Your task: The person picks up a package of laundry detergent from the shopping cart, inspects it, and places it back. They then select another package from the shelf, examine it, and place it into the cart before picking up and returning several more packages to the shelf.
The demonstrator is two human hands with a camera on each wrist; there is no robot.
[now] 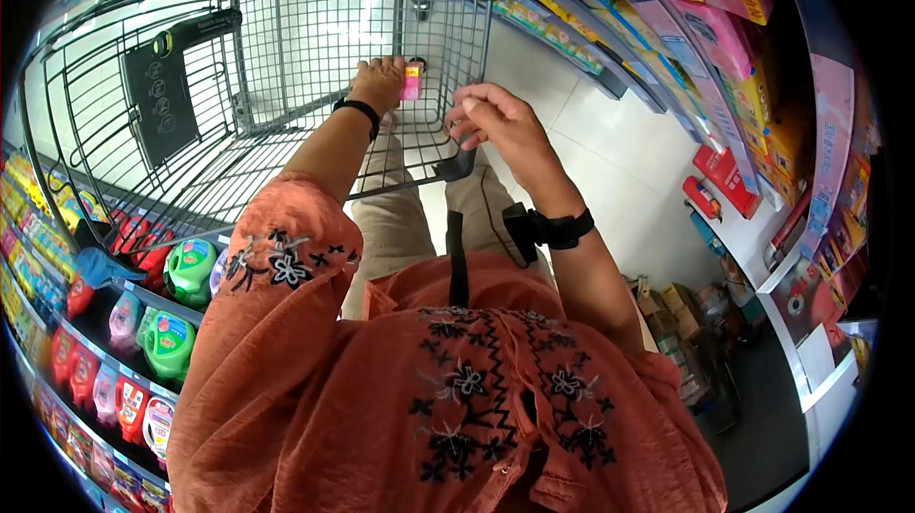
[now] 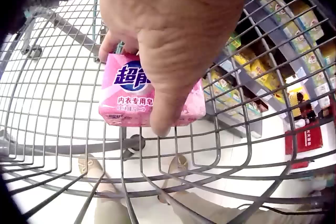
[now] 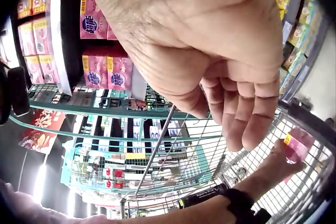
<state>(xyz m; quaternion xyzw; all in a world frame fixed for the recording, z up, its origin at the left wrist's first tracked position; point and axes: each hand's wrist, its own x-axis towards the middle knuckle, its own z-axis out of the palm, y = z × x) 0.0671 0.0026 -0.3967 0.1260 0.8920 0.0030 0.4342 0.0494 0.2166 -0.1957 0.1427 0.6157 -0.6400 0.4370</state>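
Note:
My left hand (image 1: 379,83) reaches down into a wire shopping cart (image 1: 487,36) and grips a pink pack of soap (image 1: 412,86). In the left wrist view the thumb lies across the front of the soap pack (image 2: 123,85), which is low over the wire mesh; the other fingers are mostly hidden behind it. Beside the cart's right rim is my right hand (image 1: 503,118), with loosely bent fingers and nothing in them. The right wrist view shows the palm of that right hand (image 3: 226,45) and its relaxed fingers above the cart's edge.
Shelves of pink packs (image 1: 710,36) line the right side. Green detergent bottles (image 1: 172,343) and other bottles fill the shelves at left. A dark panel (image 1: 157,103) hangs on the cart's left. Pale floor tiles (image 1: 581,146) show right of the cart.

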